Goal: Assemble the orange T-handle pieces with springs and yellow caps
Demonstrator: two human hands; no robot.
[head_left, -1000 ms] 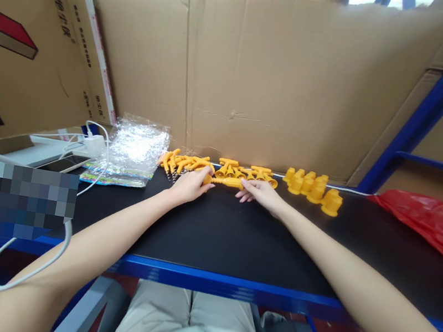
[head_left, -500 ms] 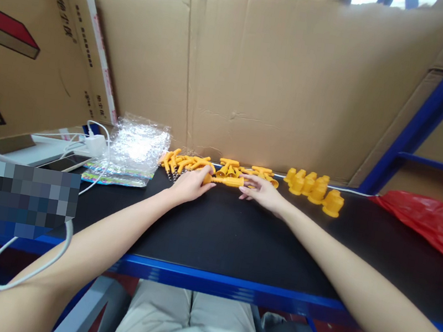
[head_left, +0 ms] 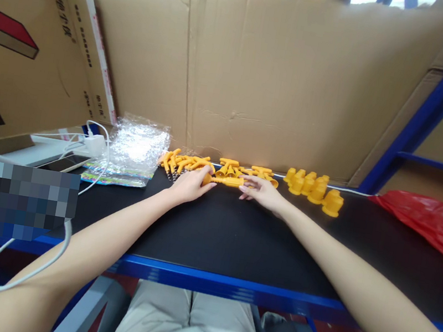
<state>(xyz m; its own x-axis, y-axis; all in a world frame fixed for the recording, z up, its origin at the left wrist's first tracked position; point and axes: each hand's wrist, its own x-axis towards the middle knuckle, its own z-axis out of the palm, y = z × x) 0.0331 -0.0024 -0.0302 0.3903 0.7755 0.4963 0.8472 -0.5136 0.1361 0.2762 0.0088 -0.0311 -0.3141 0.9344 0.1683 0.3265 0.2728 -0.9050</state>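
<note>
Between my two hands, a yellow plastic piece with a narrow neck and a wider cylindrical end lies crosswise just above the black tabletop. Closed round its left end is my left hand. My right hand grips the wider right end with thumb and fingers. Behind my left hand lies a pile of yellow T-shaped handles with metal spiral tips. Just beyond the held piece are yellow T-handled parts with cone-shaped ends. To the right of my right hand stand several yellow flanged caps.
A clear plastic bag lies to the left, beside a white charger with cables and a phone. A red plastic bag rests at the right. Tall cardboard walls the back; a blue rail edges the table's front.
Almost nothing differs. Both hands keep their hold on the yellow piece in nearly the same place, and the view has shifted very slightly.
</note>
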